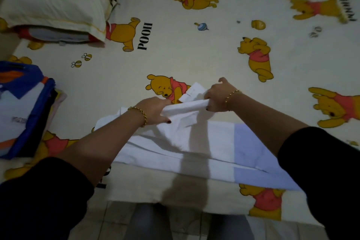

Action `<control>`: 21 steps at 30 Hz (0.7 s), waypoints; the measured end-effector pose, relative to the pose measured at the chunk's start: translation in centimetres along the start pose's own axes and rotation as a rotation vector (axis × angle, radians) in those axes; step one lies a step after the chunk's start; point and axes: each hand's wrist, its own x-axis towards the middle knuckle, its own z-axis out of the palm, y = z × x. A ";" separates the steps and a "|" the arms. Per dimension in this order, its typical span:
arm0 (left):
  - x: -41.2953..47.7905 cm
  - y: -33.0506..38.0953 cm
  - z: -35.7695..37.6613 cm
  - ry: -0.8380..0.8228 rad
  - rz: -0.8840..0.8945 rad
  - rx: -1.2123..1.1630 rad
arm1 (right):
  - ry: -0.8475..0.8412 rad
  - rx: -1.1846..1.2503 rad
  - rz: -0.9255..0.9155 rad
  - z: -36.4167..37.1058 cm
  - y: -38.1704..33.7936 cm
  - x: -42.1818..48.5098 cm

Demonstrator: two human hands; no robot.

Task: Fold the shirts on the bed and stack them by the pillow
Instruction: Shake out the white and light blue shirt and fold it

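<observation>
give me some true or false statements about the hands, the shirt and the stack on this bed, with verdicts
1. The left hand and right hand both grip the white shirt. True.
2. The white shirt lies on the pillow. False: it lies at the bed's near edge, and the pillow is at the far left.
3. A stack of folded shirts sits to the left of the white shirt. True.
4. The bedsheet is plain blue. False: it is cream with yellow bear prints.
</observation>
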 end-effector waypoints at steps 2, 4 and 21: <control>-0.1 0.5 0.3 0.004 0.006 0.128 | -0.098 0.002 0.096 1.5 1.7 -2.7; -0.5 0.7 1.2 0.009 -0.036 0.159 | -0.142 -0.031 0.149 3.2 3.0 -5.3; -6.6 -0.3 8.2 -0.035 -0.313 0.453 | 0.011 -0.136 0.451 14.1 -1.2 -17.0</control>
